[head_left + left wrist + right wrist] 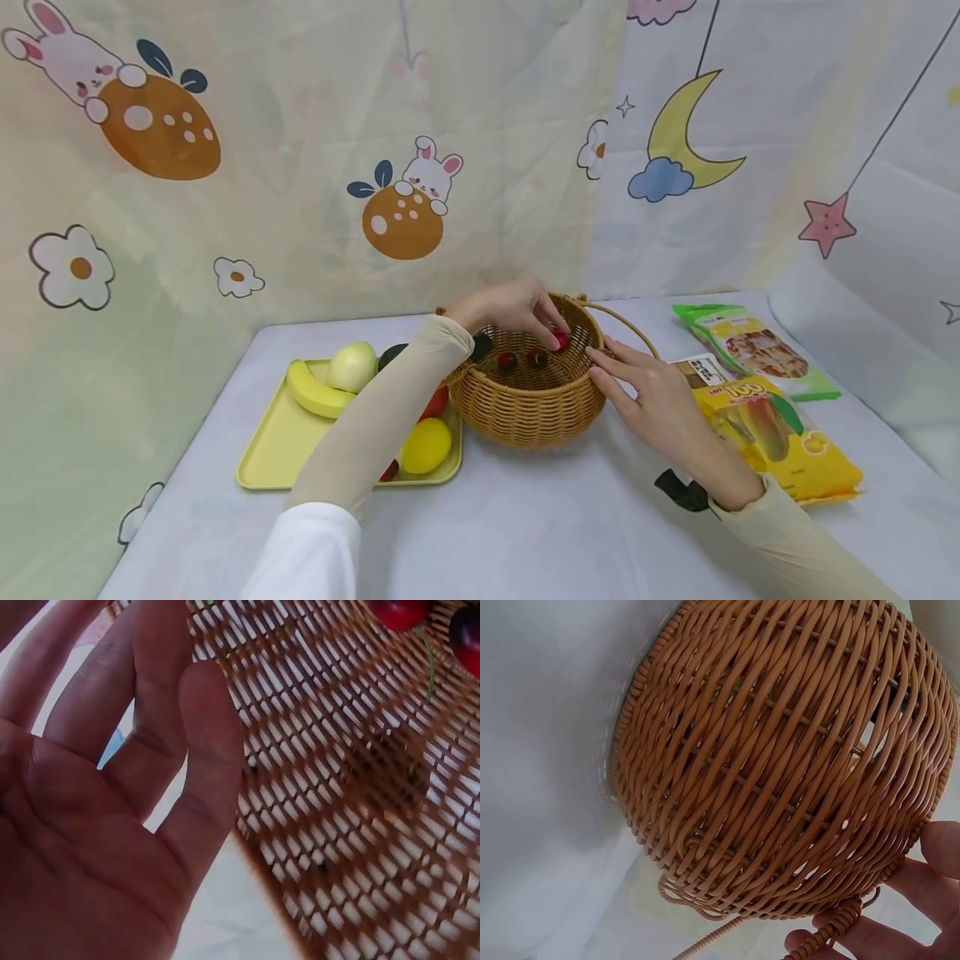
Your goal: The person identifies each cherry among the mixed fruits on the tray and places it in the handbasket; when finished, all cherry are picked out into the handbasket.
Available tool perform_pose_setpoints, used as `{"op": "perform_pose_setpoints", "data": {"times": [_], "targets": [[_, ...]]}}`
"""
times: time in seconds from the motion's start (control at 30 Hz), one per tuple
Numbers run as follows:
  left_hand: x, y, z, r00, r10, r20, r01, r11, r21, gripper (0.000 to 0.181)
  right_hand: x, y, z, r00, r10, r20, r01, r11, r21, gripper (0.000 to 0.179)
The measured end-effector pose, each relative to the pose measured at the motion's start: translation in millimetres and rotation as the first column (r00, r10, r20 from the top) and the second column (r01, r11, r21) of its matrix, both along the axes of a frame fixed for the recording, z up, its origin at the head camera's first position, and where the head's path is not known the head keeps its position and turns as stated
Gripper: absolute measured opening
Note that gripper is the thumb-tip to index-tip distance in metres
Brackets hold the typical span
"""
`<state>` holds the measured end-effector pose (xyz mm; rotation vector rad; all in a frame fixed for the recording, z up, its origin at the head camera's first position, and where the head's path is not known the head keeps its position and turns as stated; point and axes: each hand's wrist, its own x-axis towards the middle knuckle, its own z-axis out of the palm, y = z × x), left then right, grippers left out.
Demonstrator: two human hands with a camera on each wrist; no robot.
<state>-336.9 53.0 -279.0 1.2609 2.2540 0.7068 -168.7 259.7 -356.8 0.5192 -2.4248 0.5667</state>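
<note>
In the head view, a round wicker basket point(528, 417) stands upright mid-table. My left hand point(517, 307) reaches down into it from the left, pinching a red cherry point(562, 340) at its fingertips. In the left wrist view the palm and several fingers of the left hand point(112, 787) show beside the weave, the pinch out of sight. Other dark red cherries point(507, 361) lie in the basket, along with a dark green piece point(482, 347). My right hand point(660, 400) holds the basket's right rim by the handle joint, fingers at the rim in the right wrist view.
Left of the basket, a yellow tray point(266, 458) bears a banana point(318, 392), a pale round fruit point(352, 367), a lemon point(427, 446) and other fruit partly behind the left sleeve. To the right lie a yellow mango packet point(780, 437) and a green packet point(765, 350). The basket handle point(626, 323) leans right.
</note>
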Motion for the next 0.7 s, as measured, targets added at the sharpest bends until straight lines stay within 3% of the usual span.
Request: {"op": "perform_pose_setpoints", "data": {"times": [0.27, 0.7], "targets": [[1.5, 2.9, -9.5, 0.999, 0.006, 0.042, -0.005, 1.0, -0.003, 0.031, -0.2, -0.6, 0.5, 1.0, -0.002, 0.004, 0.002, 1.0, -0.002, 0.035], [-0.2, 3.2, -11.1, 1.0, 0.016, 0.015, -0.016, 0.999, -0.028, 0.031, 0.3, -0.9, 0.3, 1.0, -0.006, 0.01, 0.006, 1.0, 0.002, 0.035]]}}
